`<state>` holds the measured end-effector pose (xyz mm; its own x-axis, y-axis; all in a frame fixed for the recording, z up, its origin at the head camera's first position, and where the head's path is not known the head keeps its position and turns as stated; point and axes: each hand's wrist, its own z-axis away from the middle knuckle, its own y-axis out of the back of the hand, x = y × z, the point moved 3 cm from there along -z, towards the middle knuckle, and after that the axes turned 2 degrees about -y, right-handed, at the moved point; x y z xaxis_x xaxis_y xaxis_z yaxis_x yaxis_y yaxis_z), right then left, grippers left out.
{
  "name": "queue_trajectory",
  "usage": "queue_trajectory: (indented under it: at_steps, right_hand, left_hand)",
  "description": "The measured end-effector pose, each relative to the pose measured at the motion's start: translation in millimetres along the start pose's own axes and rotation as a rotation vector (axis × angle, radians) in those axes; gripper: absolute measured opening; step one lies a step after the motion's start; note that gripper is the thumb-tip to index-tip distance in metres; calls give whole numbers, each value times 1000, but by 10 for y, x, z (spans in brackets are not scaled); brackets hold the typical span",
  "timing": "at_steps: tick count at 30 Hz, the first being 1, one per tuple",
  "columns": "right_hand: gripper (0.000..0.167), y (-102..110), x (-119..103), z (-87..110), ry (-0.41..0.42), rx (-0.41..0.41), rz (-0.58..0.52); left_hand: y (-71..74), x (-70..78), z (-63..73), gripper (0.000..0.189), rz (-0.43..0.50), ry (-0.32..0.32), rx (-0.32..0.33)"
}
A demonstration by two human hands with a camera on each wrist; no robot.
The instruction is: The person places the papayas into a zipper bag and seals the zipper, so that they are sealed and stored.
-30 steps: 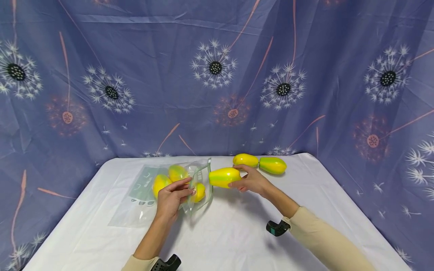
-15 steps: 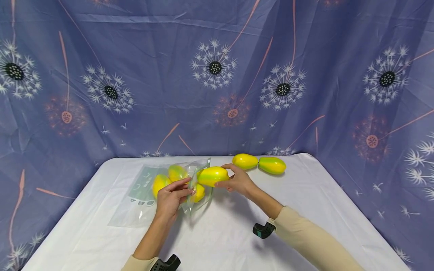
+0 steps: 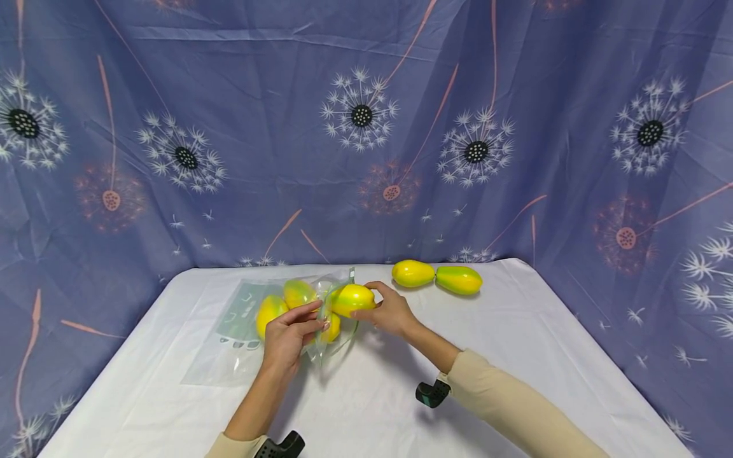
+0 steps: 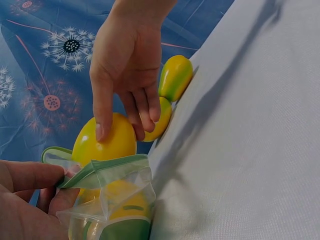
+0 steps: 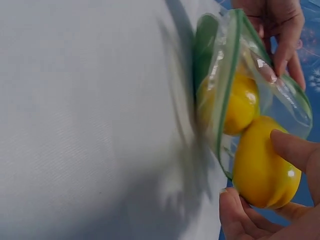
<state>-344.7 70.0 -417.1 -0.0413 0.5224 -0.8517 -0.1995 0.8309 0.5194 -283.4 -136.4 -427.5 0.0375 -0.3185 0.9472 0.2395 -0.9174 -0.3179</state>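
My left hand pinches the rim of a clear zip bag with a green-edged mouth, lying on its side. Inside it are three yellow-green papayas, one of them just within the mouth. My right hand grips another papaya by its rear end, thumb on one side and fingers on the other. The front of this papaya is inside the bag's mouth, and in the right wrist view it meets the one within. Seen from the left wrist, the green rim crosses in front of the held papaya.
Two more papayas, a yellower one and a greener one, lie end to end at the table's back edge. White cloth covers the table. A blue dandelion-print curtain hangs close behind and at both sides.
My right hand has carried its papaya leftward, from outside the bag's rim into the mouth. My left hand keeps its hold on the rim in the same place.
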Motion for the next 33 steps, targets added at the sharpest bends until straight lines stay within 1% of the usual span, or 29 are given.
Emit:
queue_trajectory:
  at_steps: [3,8,12,15,17,19,23,29,33]
  right_hand:
    - [73,-36,19,-16,-5,14,17]
    - [73,-79,26,-31,13,29,69]
    - [71,-76,28,-34,15,-4,94]
    - [68,-57,17,-23,-3,-43,76]
    - [65,-39,-4,-15,-20,-49,59]
    - [62,-25,-33,-7,-35,-44,31]
    - [57,-38,-64,-6,-40,-28,2]
    - [54,-126,-45,-30,-26,-5,-7]
    - [53,-169,-57,-41,-16,-4,-27]
  left_hand:
    - [2,2,-5,43,-1,-2,-1]
    - [-1,6,-6,44,-3,4,-6]
    - [-6,11,3,44,-17,9,-9]
    - [-7,15,9,45,-29,11,-9]
    - [-7,15,8,45,-33,10,-8]
    - [-6,15,7,45,-34,11,-8]
    - [2,13,10,45,-39,13,-6]
    - [11,4,17,45,-30,14,-2]
    - [8,3,15,44,-26,8,-7]
